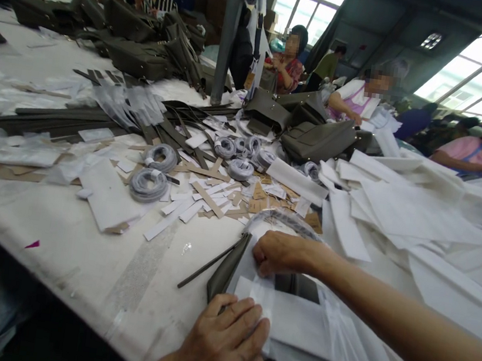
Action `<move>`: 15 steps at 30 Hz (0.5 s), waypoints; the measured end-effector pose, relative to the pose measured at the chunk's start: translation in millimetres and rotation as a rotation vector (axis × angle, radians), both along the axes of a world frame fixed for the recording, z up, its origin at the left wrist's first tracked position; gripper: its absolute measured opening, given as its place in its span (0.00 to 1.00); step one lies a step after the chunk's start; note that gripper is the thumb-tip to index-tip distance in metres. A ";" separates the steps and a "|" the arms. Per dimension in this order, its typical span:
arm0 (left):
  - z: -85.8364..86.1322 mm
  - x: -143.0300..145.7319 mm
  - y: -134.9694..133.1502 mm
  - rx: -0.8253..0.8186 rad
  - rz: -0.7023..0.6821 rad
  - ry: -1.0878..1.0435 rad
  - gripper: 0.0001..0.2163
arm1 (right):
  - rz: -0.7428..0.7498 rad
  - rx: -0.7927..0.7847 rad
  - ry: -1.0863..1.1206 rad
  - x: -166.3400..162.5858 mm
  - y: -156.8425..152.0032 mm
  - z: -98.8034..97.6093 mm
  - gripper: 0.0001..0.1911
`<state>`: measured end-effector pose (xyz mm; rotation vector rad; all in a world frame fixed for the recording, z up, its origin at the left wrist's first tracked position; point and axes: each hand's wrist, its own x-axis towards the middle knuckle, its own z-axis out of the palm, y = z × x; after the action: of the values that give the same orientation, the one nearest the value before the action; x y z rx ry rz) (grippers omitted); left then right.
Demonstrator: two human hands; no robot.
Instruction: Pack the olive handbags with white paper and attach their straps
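Note:
My left hand (224, 338) lies at the near table edge with fingers curled, pressing down the near corner of a white paper wrap (293, 323) that covers a dark olive bag (227, 267). My right hand (285, 252) is farther in, fingers bent and pinched on the far edge of the same white wrap. Only the bag's left edge and a dark patch (298, 286) between the papers show. A thin dark strap (207, 266) sticks out to the left of the bag.
The white table (81, 248) is strewn with paper strips, cardboard pieces, coils of grey cord (149, 185), dark straps (54, 117) and white sheets (409, 214). Olive bags (317, 140) are piled farther back. Several other people sit along the far side. A pillar (229, 31) stands behind.

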<state>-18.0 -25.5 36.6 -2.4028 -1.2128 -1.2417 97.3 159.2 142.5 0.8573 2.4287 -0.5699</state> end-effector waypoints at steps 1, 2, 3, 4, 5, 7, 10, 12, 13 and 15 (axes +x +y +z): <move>-0.1 0.2 0.6 -0.001 0.000 -0.005 0.12 | 0.003 -0.001 -0.016 -3.2 2.8 -3.9 0.05; 0.0 0.3 1.2 0.001 -0.001 -0.011 0.12 | -0.001 0.003 -0.034 -6.0 5.0 -6.3 0.06; 0.2 0.5 1.9 0.003 -0.001 -0.020 0.12 | -0.008 0.015 -0.052 -8.5 6.5 -7.5 0.07; 0.7 0.5 2.4 0.003 0.000 -0.029 0.11 | -0.014 0.037 -0.070 -10.9 7.2 -7.7 0.08; 1.2 0.4 2.8 0.000 0.000 -0.035 0.11 | -0.017 0.060 -0.092 -13.5 7.3 -7.5 0.09; 2.2 -0.1 2.9 -0.013 -0.004 -0.032 0.12 | -0.001 0.107 -0.137 -18.9 6.1 -7.5 0.12; 3.7 -1.3 1.5 -0.043 -0.017 -0.008 0.12 | 0.023 0.206 -0.154 -24.2 6.4 -11.3 0.16; 4.5 -1.9 0.3 -0.050 -0.016 -0.004 0.13 | 0.006 0.226 -0.135 -22.4 12.6 -15.3 0.18; 4.9 -2.0 -0.3 -0.050 -0.013 -0.005 0.13 | -0.027 0.208 -0.117 -19.3 18.0 -17.0 0.19; 4.9 -1.8 -1.1 -0.045 -0.010 -0.010 0.13 | -0.119 0.176 -0.079 -9.3 32.0 -18.3 0.19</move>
<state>-19.9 -26.6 41.5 -2.4402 -1.2462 -1.2437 88.0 191.2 124.2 1.0813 2.3941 -0.3600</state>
